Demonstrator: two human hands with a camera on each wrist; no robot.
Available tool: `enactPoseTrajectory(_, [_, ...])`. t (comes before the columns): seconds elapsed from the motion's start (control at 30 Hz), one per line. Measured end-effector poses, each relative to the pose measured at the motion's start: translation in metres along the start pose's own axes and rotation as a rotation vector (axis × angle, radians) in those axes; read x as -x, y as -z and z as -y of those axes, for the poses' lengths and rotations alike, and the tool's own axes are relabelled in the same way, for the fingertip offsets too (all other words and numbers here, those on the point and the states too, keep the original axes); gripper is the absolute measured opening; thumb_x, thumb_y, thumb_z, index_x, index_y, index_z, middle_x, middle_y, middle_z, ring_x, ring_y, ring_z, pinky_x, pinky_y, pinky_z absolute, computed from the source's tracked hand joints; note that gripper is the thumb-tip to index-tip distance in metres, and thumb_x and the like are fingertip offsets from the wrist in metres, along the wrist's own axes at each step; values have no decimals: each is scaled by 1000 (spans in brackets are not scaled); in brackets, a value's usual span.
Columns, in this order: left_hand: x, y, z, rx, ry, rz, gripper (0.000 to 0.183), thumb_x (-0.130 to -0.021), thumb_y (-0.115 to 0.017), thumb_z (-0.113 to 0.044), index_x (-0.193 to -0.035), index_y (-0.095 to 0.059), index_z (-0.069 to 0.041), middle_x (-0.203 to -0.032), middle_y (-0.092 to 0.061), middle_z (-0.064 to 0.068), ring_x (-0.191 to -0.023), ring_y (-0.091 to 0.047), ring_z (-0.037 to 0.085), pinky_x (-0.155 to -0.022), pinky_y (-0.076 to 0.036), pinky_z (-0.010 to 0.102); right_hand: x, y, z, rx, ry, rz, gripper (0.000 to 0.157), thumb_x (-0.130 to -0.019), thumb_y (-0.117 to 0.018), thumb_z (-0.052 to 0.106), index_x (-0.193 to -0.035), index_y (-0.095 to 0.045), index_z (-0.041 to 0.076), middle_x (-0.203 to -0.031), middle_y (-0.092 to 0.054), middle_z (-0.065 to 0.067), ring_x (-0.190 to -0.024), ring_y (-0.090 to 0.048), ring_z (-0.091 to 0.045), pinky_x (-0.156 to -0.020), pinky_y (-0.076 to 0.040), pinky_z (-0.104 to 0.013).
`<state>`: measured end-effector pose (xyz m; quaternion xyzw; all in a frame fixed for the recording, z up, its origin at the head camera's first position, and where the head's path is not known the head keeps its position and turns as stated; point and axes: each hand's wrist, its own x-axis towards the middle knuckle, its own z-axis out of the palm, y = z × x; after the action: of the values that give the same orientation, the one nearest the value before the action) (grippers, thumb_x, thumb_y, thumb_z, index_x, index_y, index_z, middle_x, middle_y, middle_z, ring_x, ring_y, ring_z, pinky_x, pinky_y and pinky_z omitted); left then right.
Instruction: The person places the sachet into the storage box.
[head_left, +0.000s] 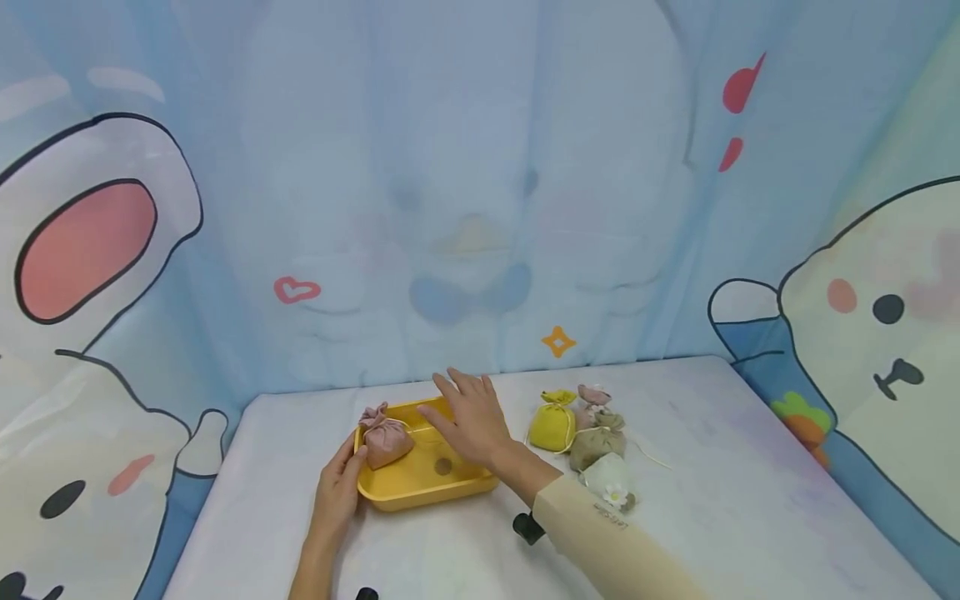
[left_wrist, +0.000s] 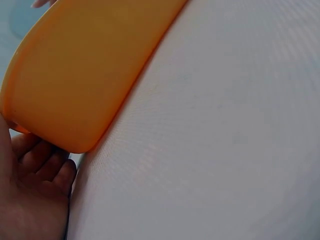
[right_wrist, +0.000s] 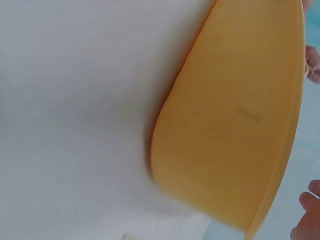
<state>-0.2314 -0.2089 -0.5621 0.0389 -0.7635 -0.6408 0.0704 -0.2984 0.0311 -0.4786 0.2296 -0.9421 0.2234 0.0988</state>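
A shallow yellow tray (head_left: 420, 497) stands on the table, and a pink drawstring pouch (head_left: 387, 443) lies in its left end. My left hand (head_left: 337, 492) grips the tray's left end, thumb at the rim; the left wrist view shows its fingers (left_wrist: 42, 159) bent against the outer wall. Over the tray's right part hovers my right hand (head_left: 474, 419), fingers spread and holding nothing, hiding some of the far rim. In the right wrist view, only a few fingertips (right_wrist: 310, 212) show beyond the tray wall (right_wrist: 225, 120).
Right of the tray, several drawstring pouches sit close together: a yellow one (head_left: 552, 427), a pink one (head_left: 592, 396), an olive one (head_left: 592, 447) and a white one with a daisy (head_left: 606, 475). A cartoon-print curtain (head_left: 480, 167) hangs behind the white-covered table (head_left: 720, 483).
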Motion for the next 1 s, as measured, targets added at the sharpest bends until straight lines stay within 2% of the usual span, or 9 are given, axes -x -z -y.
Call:
enactPoseTrajectory(0.17, [-2, 1, 0, 18, -3, 7, 57, -111, -47, -41, -161, -40, -15, -167, -39, 3, -157, -32, 23, -111, -34, 7, 2, 6, -13, 19, -22, -13, 71, -105, -42, 64, -159, -44, 18, -167, -37, -13, -154, -35, -34, -131, -9, -64])
enactPoseTrajectory(0.27, [-3, 1, 0, 35, -16, 9, 57, -111, -48, -39, -161, -40, -14, -167, -39, 4, -157, -32, 24, -106, -34, 2, 4, 9, -21, 35, -29, -22, 71, -105, -42, 64, -159, -45, 18, -167, -37, -14, -154, -34, -36, -130, -6, -65])
enactPoseTrajectory(0.5, [-2, -1, 0, 34, -29, 19, 55, -112, -47, -36, -161, -40, -12, -167, -39, 6, -157, -31, 25, -107, -32, 1, 10, 16, -48, 116, -66, -39, 68, -106, -42, 62, -159, -45, 20, -168, -36, -13, -154, -35, -36, -128, -3, -69])
enactPoseTrajectory(0.7, [0, 0, -1, 8, -2, 19, 54, -112, -46, -37, -162, -39, -15, -167, -38, 2, -157, -32, 22, -107, -32, 2, 19, 26, -70, 110, -103, -58, 65, -107, -47, 56, -158, -46, 15, -166, -37, -18, -152, -36, -40, -127, -4, -71])
enactPoseTrajectory(0.8, [1, 0, -2, -8, -9, 17, 55, -112, -45, -38, -162, -39, -15, -167, -38, 3, -157, -31, 23, -114, -33, 11, 23, 32, -77, 119, -121, -50, 66, -107, -46, 56, -159, -45, 15, -166, -37, -18, -152, -37, -40, -127, -6, -72])
enactPoseTrajectory(0.87, [1, 0, -3, -14, -13, 13, 55, -112, -46, -38, -161, -39, -15, -167, -38, 4, -157, -31, 24, -115, -32, 10, 26, 32, -82, 124, -131, -55, 66, -107, -46, 56, -158, -46, 14, -166, -38, -18, -151, -38, -41, -126, -8, -72])
enactPoseTrajectory(1.0, [3, 0, -4, -26, -7, 6, 56, -112, -47, -38, -161, -39, -14, -167, -38, 7, -158, -31, 28, -124, -32, 27, 28, 33, -93, 148, -181, -54, 67, -107, -44, 58, -157, -46, 14, -165, -39, -19, -150, -39, -43, -126, -9, -73])
